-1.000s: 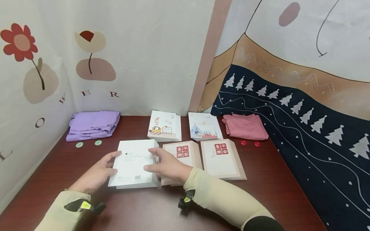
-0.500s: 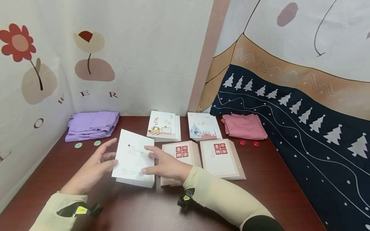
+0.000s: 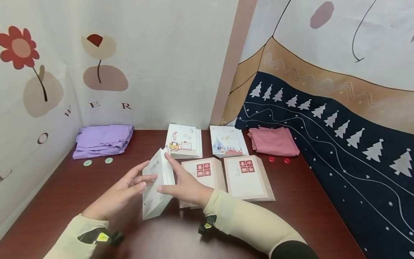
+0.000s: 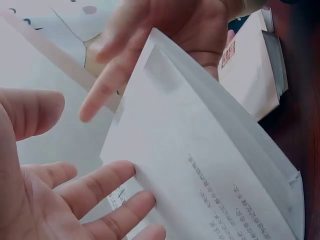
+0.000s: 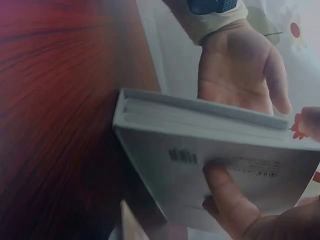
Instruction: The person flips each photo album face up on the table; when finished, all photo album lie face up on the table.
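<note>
A: White book (image 3: 153, 198): position?
B: Left of centre on the tabletop (image 3: 181, 239), steeply tilted, between left hand (image 3: 118, 192) and right hand (image 3: 189, 185). Contact of its lower edge with the table: cannot tell.

A: Edges and room?
B: Right: left cream book (image 3: 207, 171) just beside, right cream book (image 3: 247, 180) beyond. Behind: left illustrated book (image 3: 183, 139), overlapped by the raised far corner in the head view. Left: tabletop out to the green buttons (image 3: 108, 160) and purple cloth (image 3: 103, 142). Near side: tabletop to the bottom of the view.

A: Direction and long axis?
B: Long axis roughly from the person toward the table's far edge. Printed cover (image 4: 185, 140) faces left; page edge (image 3: 166, 172) turned upward; barcode cover (image 5: 190, 187) on the opposite side.

A: Hands?
B: Left: fingers extended and spread, fingertips touching the printed cover, nothing gripped. Right: thumb and fingers partly spread, holding the book between them.
</note>
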Available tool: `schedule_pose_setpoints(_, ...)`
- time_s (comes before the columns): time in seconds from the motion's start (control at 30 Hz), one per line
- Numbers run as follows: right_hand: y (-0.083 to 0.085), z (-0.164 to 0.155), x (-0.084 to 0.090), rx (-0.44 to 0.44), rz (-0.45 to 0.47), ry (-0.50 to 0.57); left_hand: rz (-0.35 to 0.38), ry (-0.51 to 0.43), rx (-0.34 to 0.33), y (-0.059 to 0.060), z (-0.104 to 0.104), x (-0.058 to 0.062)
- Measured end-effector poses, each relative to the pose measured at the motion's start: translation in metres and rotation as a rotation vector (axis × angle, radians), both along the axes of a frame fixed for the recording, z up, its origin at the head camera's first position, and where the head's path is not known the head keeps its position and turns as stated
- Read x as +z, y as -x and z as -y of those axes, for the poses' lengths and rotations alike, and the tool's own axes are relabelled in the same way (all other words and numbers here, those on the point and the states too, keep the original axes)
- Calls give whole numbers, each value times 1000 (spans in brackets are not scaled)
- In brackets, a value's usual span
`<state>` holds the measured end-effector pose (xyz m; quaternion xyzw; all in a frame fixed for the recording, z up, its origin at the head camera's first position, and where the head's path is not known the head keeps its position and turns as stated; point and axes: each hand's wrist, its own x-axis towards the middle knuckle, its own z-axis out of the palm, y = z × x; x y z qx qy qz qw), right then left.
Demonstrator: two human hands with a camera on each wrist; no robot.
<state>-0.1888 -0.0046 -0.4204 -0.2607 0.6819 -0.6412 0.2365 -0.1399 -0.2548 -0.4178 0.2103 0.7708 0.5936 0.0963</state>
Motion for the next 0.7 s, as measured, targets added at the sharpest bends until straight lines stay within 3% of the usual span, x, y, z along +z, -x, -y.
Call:
schedule_pose_setpoints(0.07,0,-2,0,-10,-45,-65,-6,26,4,0,-1,-1)
schedule_pose_setpoints(0.23,3,-6,2,-16,-59,-176,-1,86,23,4,2,-6)
schedule_pose_setpoints(0.4,4,-8,0,-54,-79,-281,23,175,123,8,8,-15)
schedule_pose_setpoints(0.53,2,-8,-3,-68,-91,-345,124,274,233,12,14,-23)
schedule_pose_setpoints(0.7,2,-9,-6,-44,-83,-377,261,261,278,15,18,-31)
